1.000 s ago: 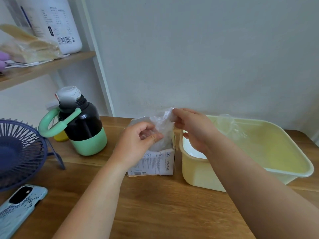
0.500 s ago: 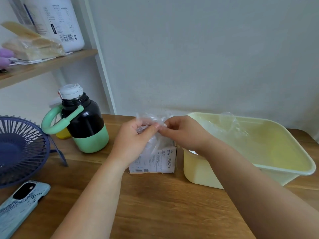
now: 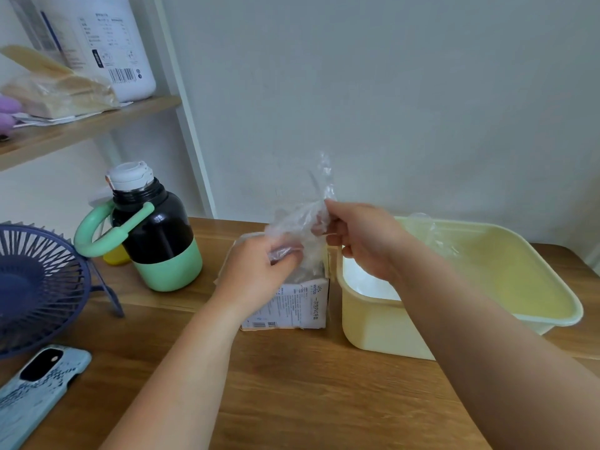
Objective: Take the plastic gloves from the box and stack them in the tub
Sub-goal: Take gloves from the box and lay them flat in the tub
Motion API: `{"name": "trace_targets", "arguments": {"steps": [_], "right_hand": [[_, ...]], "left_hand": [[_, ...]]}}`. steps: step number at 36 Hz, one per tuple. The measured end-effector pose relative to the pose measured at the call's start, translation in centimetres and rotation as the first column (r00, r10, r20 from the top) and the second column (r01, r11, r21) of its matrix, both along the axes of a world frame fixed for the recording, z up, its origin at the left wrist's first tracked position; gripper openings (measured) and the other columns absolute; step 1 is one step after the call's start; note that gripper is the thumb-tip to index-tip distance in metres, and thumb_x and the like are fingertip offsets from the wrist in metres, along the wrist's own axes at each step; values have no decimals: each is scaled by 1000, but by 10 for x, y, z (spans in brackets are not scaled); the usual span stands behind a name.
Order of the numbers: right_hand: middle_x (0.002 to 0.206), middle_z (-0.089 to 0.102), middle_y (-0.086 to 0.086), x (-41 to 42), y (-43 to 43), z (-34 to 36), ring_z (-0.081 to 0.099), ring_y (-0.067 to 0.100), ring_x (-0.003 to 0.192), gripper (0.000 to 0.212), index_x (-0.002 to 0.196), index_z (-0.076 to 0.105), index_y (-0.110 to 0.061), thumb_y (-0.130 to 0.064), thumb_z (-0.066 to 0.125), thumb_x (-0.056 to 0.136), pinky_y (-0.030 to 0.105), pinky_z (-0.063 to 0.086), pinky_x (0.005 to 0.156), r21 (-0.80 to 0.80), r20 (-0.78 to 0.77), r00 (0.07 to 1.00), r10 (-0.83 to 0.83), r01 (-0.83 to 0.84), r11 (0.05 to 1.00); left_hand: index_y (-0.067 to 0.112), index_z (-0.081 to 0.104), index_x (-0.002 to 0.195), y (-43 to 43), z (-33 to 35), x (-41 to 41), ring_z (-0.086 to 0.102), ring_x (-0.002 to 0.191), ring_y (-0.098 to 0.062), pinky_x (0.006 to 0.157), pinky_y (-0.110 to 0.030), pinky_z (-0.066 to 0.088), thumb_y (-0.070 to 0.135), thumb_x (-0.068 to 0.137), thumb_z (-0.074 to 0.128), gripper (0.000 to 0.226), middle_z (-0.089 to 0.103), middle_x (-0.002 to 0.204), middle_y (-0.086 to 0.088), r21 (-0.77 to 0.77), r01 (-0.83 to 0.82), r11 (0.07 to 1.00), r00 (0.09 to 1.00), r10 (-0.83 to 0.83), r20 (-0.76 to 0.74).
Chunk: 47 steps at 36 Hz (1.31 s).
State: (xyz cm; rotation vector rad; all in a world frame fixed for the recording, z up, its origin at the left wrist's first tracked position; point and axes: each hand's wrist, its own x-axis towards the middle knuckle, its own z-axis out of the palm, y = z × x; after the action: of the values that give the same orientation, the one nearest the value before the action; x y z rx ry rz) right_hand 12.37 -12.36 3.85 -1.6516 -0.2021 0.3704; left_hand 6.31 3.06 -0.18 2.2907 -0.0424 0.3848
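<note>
Glove (image 3: pixel 303 219) above box (image 3: pixel 302 306), beside tub rim (image 3: pixel 493 226)

Wooden table (image 3: pixel 308 384), blue fan (image 3: pixel 35 287), phone (image 3: pixel 35 388), flask (image 3: pixel 162 245), glove box (image 3: pixel 298 306), yellow tub (image 3: pixel 373 323), perhaps a cup (image 3: pixel 115 258) behind.

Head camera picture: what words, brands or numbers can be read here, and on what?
"一次性PVC手套", sideways on the glove box; the brand word beside it and the fine print are too blurred to read.
White jug on the shelf: a barcode and print, too small to read.
</note>
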Motion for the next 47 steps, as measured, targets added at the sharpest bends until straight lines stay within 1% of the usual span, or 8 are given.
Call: {"name": "trace_targets", "arguments": {"steps": [7,13,19,25,31,38,42,47], "right_hand": [[60,46,-4,10,-11,16,30,12,52,29,63,38,-22,-12,39,89,24,21,48,519,-131,971,-200,240,820],[57,50,-6,8,-21,16,34,13,52,31,63,38,-23,-18,39,93,25,26,52,541,-178,966,-190,257,801],[46,45,-10,2,-35,22,38,9,47,35,63,39,-22,-23,42,97,23,31,56,522,-123,982,-141,185,832],[50,37,-8,-8,-44,29,39,8,43,33,64,35,-22,-16,37,96,24,28,48,447,-87,995,-52,86,890],[53,43,-2,-15,-52,34,39,15,47,31,65,41,-19,-21,42,96,22,33,47,378,-133,986,-101,144,915],[68,45,1,-16,-62,39,37,18,62,35,85,53,4,-30,54,93,26,30,55,225,209,824,-526,483,846],[64,60,-2,-32,-54,44,52,13,60,33,72,59,-17,-46,60,87,27,39,55,79,299,948,-107,87,993],[85,62,9,-39,-47,36,60,22,85,40,92,64,-8,-45,64,81,34,49,83,81,158,947,280,-295,952]], "left_hand": [[22,62,75,4,0,-2,55,67,-15,56,-30,42,23,93,50,22,60,72,3,312,-111,944,982,153,-113],[22,52,67,-3,12,-3,52,64,-11,53,-26,34,43,91,52,32,56,73,6,417,-66,907,961,171,-218],[36,55,110,-5,37,-9,44,119,-12,92,-32,39,90,60,44,74,40,120,10,164,-112,980,980,136,-148],[42,31,142,-24,58,-13,34,123,13,96,-14,28,71,62,71,94,34,136,27,-216,72,974,995,-54,89],[31,68,88,-48,54,-5,66,72,-1,70,-12,49,20,87,69,11,70,73,13,-544,87,835,994,-33,108],[14,46,74,-40,50,5,55,61,-11,63,-25,49,14,84,68,24,52,64,3,-746,-186,639,973,227,-48],[21,48,79,-51,60,-3,58,57,-11,62,-29,48,19,88,67,21,57,81,-2,-732,-157,663,983,175,-52],[25,76,89,-59,65,-18,67,88,-10,70,-25,50,34,82,63,17,73,91,5,-510,388,767,904,-424,51]]}}
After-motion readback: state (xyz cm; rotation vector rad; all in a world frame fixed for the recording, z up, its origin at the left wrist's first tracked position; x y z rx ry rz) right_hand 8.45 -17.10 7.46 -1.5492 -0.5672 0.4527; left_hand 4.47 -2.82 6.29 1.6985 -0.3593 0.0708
